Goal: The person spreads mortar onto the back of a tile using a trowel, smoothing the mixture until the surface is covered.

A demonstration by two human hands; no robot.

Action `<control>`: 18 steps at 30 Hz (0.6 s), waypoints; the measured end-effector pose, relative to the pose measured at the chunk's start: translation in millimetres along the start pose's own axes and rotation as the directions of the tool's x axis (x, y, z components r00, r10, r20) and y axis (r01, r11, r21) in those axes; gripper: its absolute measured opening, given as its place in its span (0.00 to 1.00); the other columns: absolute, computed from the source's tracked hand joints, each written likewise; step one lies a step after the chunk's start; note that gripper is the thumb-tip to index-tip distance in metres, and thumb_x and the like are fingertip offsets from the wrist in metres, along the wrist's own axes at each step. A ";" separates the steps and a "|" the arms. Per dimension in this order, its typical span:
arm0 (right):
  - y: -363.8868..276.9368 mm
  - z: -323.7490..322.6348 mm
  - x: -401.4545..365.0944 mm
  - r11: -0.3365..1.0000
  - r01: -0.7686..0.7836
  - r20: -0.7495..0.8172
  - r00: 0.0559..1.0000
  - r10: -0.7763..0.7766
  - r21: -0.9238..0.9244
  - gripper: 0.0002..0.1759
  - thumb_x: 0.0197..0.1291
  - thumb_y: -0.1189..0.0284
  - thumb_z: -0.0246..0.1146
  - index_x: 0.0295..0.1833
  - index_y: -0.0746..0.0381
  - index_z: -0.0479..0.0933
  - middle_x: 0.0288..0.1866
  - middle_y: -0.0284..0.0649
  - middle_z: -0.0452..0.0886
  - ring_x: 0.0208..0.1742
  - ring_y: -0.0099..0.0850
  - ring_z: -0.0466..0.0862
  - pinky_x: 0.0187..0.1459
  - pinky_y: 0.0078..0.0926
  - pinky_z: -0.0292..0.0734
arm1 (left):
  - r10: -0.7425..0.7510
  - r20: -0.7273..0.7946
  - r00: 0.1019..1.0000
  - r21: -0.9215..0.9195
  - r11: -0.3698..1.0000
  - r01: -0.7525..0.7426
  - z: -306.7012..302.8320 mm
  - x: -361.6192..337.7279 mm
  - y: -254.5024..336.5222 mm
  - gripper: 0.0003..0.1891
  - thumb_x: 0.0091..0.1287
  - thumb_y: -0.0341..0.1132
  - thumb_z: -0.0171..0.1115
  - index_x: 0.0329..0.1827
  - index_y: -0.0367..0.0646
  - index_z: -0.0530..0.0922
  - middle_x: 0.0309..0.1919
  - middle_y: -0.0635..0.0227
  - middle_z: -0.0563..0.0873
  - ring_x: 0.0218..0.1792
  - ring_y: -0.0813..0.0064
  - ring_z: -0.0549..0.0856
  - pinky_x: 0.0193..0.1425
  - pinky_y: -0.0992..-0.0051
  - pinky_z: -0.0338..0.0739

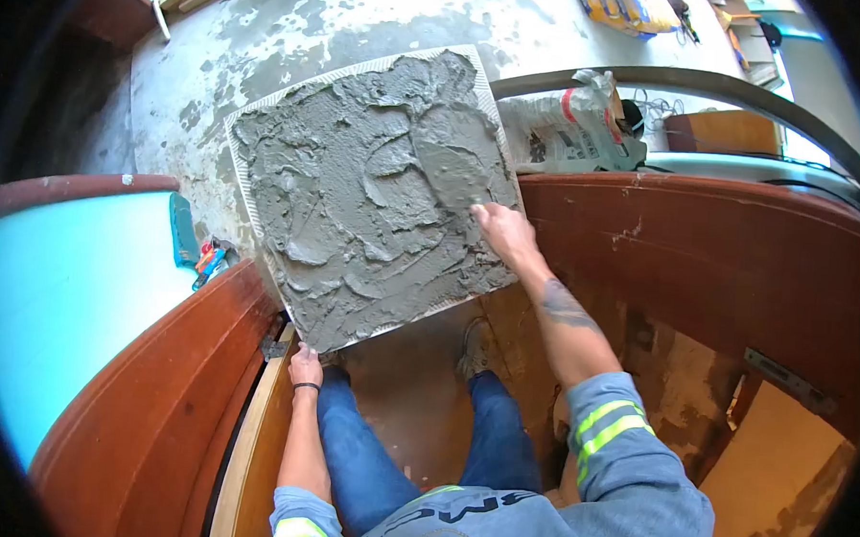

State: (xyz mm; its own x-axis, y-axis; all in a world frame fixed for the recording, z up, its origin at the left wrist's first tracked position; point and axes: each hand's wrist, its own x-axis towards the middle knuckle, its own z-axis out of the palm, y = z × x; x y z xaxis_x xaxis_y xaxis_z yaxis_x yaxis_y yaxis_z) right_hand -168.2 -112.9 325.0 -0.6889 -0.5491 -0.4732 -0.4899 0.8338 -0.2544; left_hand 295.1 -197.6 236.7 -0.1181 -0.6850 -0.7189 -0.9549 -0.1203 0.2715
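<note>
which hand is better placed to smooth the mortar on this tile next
Right. The right hand holds the trowel, blade on the wet mortar; the left hand is busy gripping the lower corner of the tile.

Grey concrete floor point(364, 26) up top, blotched with pale patches and bright in daylight. Over on the left there's a turquoise wall point(64, 291), and a small turquoise tool point(182, 229) lies at its foot. Lower left, a reddish wooden door frame point(156, 391). On the right, a matching wooden panel point(719, 252) scuffed with white marks. Beyond that, a white sack point(571, 121) sits near a wooden box point(724, 133), with yellow bags point(628, 8) at the far edge.
</note>
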 end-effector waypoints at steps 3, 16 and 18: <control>0.8 -45.8 19.0 0.988 0.022 0.036 0.999 -0.016 -0.154 0.27 0.67 0.48 0.48 0.49 0.60 0.80 0.44 0.57 0.83 0.49 0.54 0.82 0.53 0.51 0.74 | -0.011 0.029 1.000 0.022 1.000 0.010 0.3 -4.5 5.6 0.22 0.67 0.40 0.54 0.63 0.41 0.73 0.46 0.43 0.82 0.52 0.45 0.80 0.55 0.58 0.74; -42.0 34.4 24.5 -0.432 -0.376 0.479 0.864 0.156 0.820 0.25 0.72 0.48 0.44 0.43 0.58 0.74 0.24 0.29 0.71 0.20 0.22 0.69 0.22 0.24 0.67 | -0.029 0.025 0.999 0.042 0.999 0.028 -2.3 -8.1 9.1 0.23 0.68 0.39 0.53 0.65 0.39 0.71 0.49 0.43 0.82 0.54 0.48 0.81 0.58 0.60 0.73; -54.8 40.3 55.5 -0.480 -0.340 0.444 0.888 0.120 0.809 0.25 0.71 0.47 0.45 0.42 0.58 0.72 0.24 0.30 0.71 0.19 0.24 0.70 0.20 0.25 0.68 | -0.021 0.013 1.000 0.028 0.999 0.020 0.2 -7.8 5.6 0.23 0.68 0.39 0.53 0.65 0.39 0.71 0.48 0.43 0.82 0.54 0.47 0.81 0.58 0.60 0.73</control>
State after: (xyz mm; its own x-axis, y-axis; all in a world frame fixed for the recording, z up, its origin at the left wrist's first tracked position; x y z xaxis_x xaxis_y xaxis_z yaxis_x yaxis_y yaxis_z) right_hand -158.0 -186.8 278.7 -0.4332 -0.3621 -0.8254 0.9013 -0.1675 -0.3996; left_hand 290.7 -192.8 243.7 -0.1018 -0.6733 -0.7323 -0.9642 -0.1143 0.2392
